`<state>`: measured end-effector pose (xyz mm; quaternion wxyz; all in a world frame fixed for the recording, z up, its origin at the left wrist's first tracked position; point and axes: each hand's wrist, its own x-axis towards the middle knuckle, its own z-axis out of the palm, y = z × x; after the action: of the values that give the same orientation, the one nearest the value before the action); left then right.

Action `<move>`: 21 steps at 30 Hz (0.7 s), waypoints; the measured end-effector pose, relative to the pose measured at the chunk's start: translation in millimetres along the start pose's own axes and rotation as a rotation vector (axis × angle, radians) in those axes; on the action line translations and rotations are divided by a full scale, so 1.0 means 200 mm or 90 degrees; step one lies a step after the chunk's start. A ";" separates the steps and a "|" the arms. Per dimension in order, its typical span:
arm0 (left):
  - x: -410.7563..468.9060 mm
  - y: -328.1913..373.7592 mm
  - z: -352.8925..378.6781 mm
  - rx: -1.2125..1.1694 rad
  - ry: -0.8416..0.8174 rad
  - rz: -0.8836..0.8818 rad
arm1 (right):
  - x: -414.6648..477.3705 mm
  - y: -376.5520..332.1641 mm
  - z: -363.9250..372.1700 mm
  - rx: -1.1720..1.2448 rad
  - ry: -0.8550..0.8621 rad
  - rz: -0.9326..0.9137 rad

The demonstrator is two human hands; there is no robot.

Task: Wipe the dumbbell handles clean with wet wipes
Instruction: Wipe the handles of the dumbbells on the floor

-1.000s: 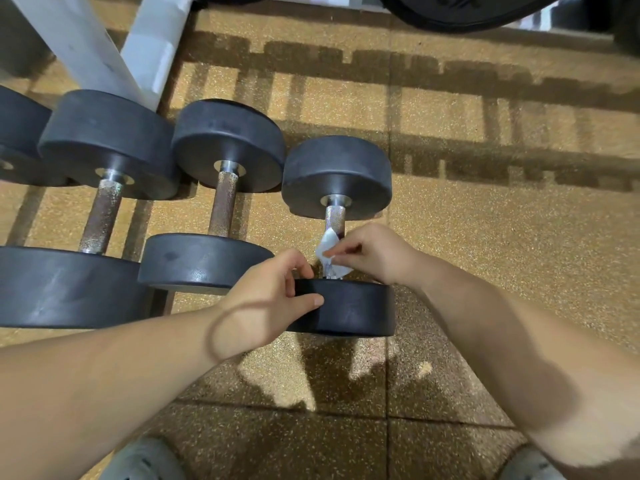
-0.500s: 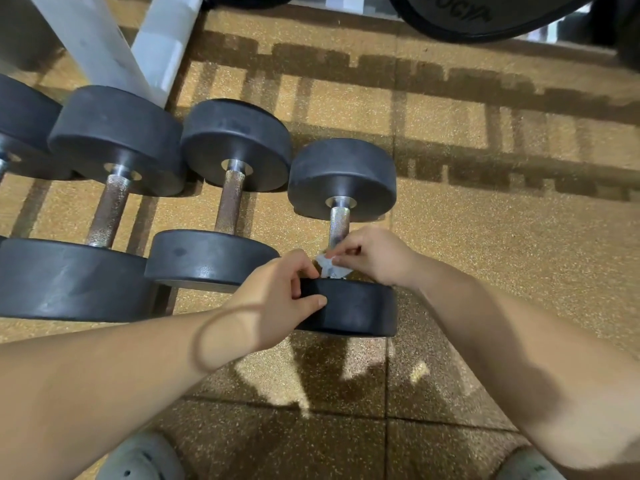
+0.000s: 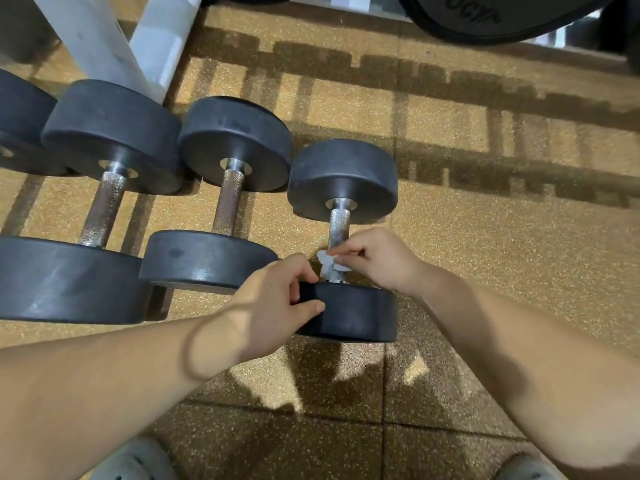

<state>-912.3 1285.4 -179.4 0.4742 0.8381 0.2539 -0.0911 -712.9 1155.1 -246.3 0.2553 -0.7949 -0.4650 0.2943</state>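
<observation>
Rubber-headed and lying on the speckled floor [image 3: 491,244], the rightmost dumbbell [image 3: 343,174] could be rolling aside if the left grip [image 3: 273,306], curling over its near head, is slackening. The crumpled wet wipe [image 3: 326,263] risks slipping from the right grip [image 3: 377,261], which is pinching it against the handle [image 3: 338,225]. Knurled steel is showing bright and silvery.

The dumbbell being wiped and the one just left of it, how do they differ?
The wiped dumbbell has a bright silver handle; the neighbouring dumbbell has a dull brownish one. The wiped dumbbell is held by the left hand, with the right hand pressing a wet wipe to it; the neighbouring dumbbell lies untouched. Both have black round heads.
</observation>
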 end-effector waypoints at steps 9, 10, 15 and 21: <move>0.02 0.06 0.02 0.050 0.057 -0.001 | 0.11 0.00 0.01 0.114 0.203 0.175; 0.02 0.07 0.04 0.083 0.091 0.022 | 0.05 0.00 0.01 0.125 0.168 0.150; 0.01 0.13 0.12 0.158 0.159 0.146 | -0.05 0.06 0.01 0.175 0.083 0.106; 0.17 0.20 0.24 0.216 0.205 -0.068 | 0.03 0.07 0.12 0.322 0.201 0.151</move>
<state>-857.6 1240.1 -188.5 0.2743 0.8951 0.3509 -0.0227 -719.6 1158.2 -273.5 0.4776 -0.7908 -0.2362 0.3013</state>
